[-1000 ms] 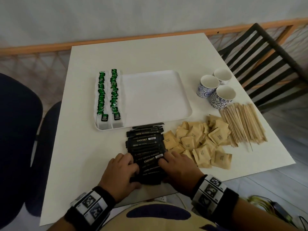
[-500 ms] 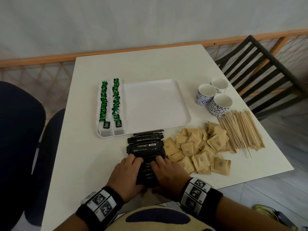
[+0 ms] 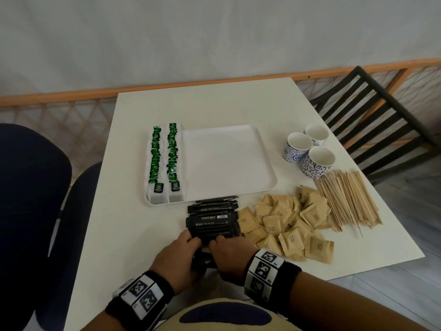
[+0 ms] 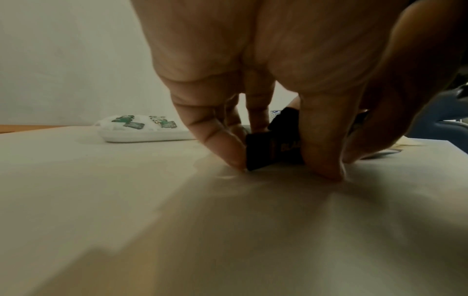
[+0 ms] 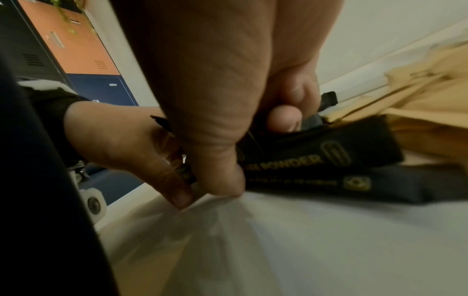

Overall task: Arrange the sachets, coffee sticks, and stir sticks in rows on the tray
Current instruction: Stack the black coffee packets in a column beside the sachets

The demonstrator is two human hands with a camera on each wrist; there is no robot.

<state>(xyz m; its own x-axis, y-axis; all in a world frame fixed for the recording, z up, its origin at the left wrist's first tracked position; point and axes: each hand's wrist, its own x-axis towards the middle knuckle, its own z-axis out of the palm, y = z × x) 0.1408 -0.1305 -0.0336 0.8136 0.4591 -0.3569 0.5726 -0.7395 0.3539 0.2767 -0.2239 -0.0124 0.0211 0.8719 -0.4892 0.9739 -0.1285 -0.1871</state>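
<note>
A pile of black coffee sticks (image 3: 212,222) lies on the table just in front of the white tray (image 3: 229,161). Both hands are on the near end of that pile. My left hand (image 3: 177,256) pinches the ends of a few black sticks (image 4: 273,149) between thumb and fingers. My right hand (image 3: 229,253) grips the same bundle of sticks (image 5: 321,160) from the right. Two rows of green tea sachets (image 3: 164,156) fill the tray's left side. Brown sugar sachets (image 3: 284,225) lie in a heap to the right, with wooden stir sticks (image 3: 346,199) beyond them.
Three blue-patterned cups (image 3: 307,154) stand right of the tray. A dark slatted chair (image 3: 381,120) stands at the table's right, and a dark blue chair (image 3: 31,211) at the left. The white table (image 3: 210,106) ends close to my body.
Both hands have drawn closer together on the near end of the coffee stick pile and gathered a bundle of sticks. The head view has tilted down slightly.
</note>
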